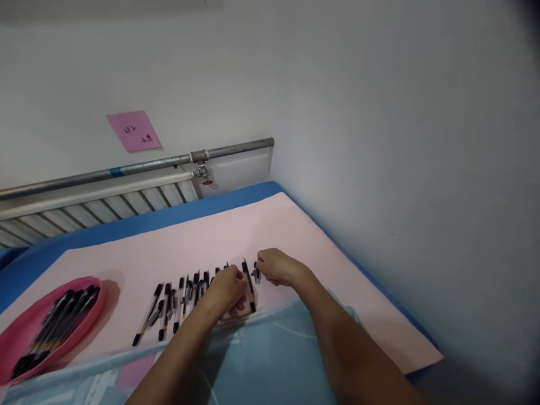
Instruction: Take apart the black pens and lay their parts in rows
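Note:
My left hand (230,288) is over the right end of a row of black pens, its fingers curled in. What lies inside them, if anything, is hidden. Just to its right a black pen (248,286) with an amber end section lies on the pink sheet. My right hand (276,266) pinches at a small black pen cap (256,273) with a clear clip. Leftward runs the row of pens (179,304), with loose caps (189,291) between several of them. My left hand and forearm cover part of this row.
A pink oval basket (101,304) holding a bundle of black pens (63,326) stands at the left. Pale pink sheeting (169,247) covers a blue tabletop (236,196). Behind are a radiator (126,205) and a pipe (236,148); a wall (379,169) borders the right side.

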`<action>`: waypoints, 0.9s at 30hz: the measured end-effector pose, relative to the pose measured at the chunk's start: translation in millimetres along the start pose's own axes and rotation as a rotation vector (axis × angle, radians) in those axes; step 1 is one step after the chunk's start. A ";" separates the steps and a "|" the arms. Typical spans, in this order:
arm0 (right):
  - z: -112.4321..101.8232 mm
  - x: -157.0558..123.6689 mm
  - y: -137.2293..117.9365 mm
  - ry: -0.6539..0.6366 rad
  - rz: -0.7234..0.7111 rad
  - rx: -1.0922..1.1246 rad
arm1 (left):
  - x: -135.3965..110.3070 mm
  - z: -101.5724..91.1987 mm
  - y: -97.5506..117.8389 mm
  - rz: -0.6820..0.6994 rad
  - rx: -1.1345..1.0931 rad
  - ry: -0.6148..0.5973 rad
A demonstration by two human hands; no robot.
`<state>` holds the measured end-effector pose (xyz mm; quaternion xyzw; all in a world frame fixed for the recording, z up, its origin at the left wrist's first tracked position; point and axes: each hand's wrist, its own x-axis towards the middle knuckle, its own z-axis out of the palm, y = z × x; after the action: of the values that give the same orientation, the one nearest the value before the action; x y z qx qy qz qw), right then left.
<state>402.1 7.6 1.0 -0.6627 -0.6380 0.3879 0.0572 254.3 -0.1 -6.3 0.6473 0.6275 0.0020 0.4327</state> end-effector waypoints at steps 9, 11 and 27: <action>12.7 14.5 5.6 0.063 -0.052 0.081 | -7.1 1.3 -0.4 0.042 0.034 -0.003; 15.0 15.1 3.5 0.063 -0.058 0.097 | -7.0 1.7 1.9 0.045 0.044 -0.018; 14.8 12.6 2.4 0.067 -0.030 0.134 | -17.9 -34.5 -20.6 0.053 -0.029 0.123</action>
<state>393.9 12.1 -16.2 -0.6603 -0.6184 0.4063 0.1286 214.9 1.2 13.4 0.6558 0.6357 0.0624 0.4025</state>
